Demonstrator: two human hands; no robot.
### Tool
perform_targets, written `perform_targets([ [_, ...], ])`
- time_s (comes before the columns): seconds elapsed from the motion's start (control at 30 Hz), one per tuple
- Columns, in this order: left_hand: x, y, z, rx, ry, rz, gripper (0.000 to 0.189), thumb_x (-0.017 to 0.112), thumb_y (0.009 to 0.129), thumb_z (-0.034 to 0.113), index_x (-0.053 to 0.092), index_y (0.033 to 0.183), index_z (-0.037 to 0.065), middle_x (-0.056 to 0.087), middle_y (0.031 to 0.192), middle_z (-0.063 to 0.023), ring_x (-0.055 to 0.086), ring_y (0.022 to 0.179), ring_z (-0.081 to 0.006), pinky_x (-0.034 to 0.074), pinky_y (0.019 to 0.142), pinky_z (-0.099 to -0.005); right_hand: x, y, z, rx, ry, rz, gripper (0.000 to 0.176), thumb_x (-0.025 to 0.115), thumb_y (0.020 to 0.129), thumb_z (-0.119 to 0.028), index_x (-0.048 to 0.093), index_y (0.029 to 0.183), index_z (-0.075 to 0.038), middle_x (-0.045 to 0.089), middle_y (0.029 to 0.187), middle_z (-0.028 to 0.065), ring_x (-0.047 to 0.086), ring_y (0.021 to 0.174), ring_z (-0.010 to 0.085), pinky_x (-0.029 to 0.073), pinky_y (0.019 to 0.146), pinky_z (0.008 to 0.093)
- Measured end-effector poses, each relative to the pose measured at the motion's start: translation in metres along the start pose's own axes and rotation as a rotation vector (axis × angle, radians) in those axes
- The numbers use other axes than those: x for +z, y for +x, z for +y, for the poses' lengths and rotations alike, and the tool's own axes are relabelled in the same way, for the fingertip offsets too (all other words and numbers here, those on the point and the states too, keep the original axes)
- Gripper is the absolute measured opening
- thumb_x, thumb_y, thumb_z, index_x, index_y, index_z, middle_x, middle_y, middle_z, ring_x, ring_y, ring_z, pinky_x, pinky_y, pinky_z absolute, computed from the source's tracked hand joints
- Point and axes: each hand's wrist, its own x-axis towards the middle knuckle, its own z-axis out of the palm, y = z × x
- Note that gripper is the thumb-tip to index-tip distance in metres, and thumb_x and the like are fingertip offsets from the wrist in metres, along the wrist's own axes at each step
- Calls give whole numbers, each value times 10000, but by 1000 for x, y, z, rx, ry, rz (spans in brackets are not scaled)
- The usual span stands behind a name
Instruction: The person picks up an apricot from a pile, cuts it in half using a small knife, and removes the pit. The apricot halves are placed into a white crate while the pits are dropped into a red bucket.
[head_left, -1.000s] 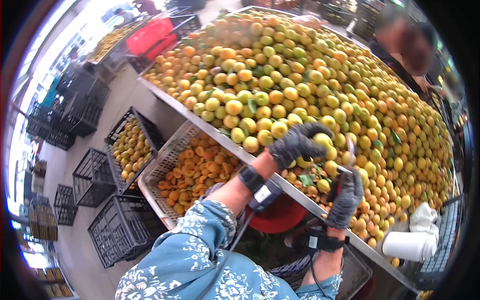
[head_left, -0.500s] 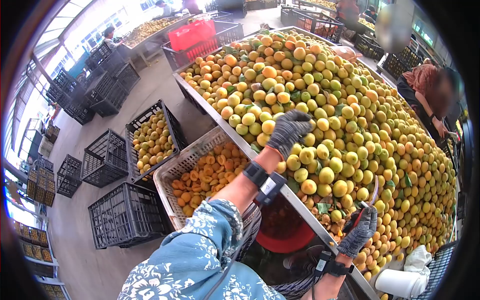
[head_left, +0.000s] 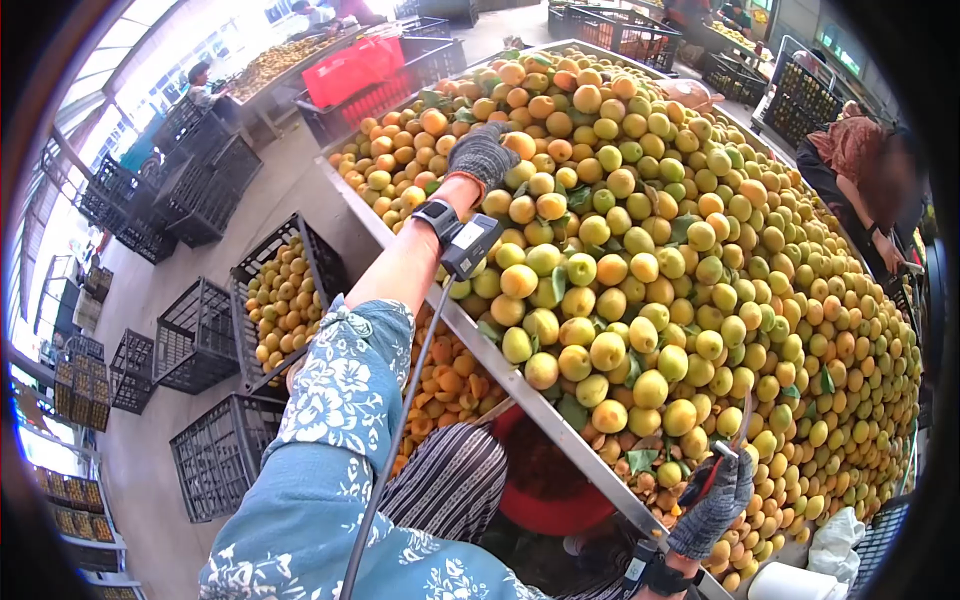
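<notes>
My left hand (head_left: pixel 480 158), in a dark grey knit glove, is stretched over the upper left of a large heap of apricots (head_left: pixel 640 270). Its fingers curl round an orange apricot (head_left: pixel 519 146); the thumb is mostly hidden. Low on the right side of the heap, my right hand (head_left: pixel 718 505), gloved alike, is closed on a knife (head_left: pixel 743 420) with a red and black handle, its thin curved blade pointing up. Fruit scraps and leaves (head_left: pixel 641 460) lie beside that hand. Both wrists carry strapped black devices.
The heap lies on a metal-rimmed table (head_left: pixel 560 425). Below its edge are a crate of split apricots (head_left: pixel 455 385), partly behind my arm, and a red tub (head_left: pixel 560 510). A black crate of whole apricots (head_left: pixel 285 300) stands left. Across the heap, another person (head_left: pixel 850 165) bends over the fruit.
My left hand has moved up and left across the heap and now closes on an orange apricot. The right hand stays low on the right, with the knife still in it.
</notes>
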Motion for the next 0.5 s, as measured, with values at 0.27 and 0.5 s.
perform_targets([
  [0.27, 55, 83, -11, 85, 397, -163, 517, 529, 847, 346, 523, 1320, 136, 424, 1428, -145, 403, 1327, -339, 336, 1072, -512, 6, 5, 7, -10, -27, 18, 278, 560, 964, -296, 625, 996, -28, 529, 631, -3, 415, 384, 69, 283, 339, 207],
  [0.5, 7, 9, 37, 122, 273, 133, 425, 662, 789, 316, 617, 1107, 38, 645, 1123, -177, 627, 1036, -316, 476, 895, -493, 12, 4, 10, -24, -18, 2, 267, 560, 965, -296, 634, 1007, -44, 535, 640, -12, 420, 409, 56, 293, 349, 189],
])
